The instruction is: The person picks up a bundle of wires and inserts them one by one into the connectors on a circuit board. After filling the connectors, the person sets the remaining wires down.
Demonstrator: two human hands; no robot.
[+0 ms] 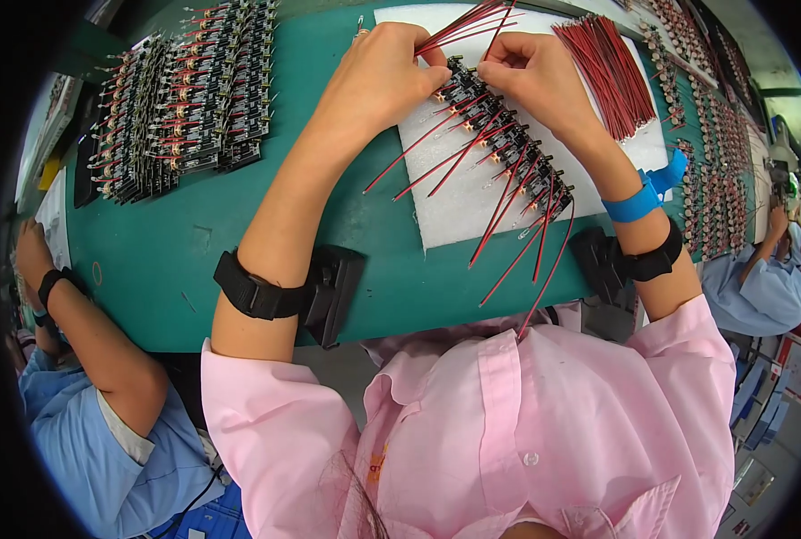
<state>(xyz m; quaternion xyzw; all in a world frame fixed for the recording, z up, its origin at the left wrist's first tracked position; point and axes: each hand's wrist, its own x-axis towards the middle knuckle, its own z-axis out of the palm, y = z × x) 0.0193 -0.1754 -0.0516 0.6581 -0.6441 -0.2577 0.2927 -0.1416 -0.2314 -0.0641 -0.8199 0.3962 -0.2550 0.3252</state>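
Note:
A row of small black circuit boards (513,148) lies on a white foam sheet (445,225), with thin red-and-black wires trailing from it toward me. Over the row's far end, my left hand (387,76) is closed on a bundle of red-and-black wires (463,27) that fans out past the fingers. Just right of it, my right hand (540,76) pinches a single red wire (499,31) between thumb and forefinger. Both hands are close to the farthest boards. A blue strap (638,202) circles my right wrist.
Stacked boards with red wires (194,99) stand at the left on the green table mat (149,269). A thick pile of red wires (607,76) lies right of my right hand. More wired parts (715,171) line the right side. Co-workers in blue sit left (113,431) and right (760,287).

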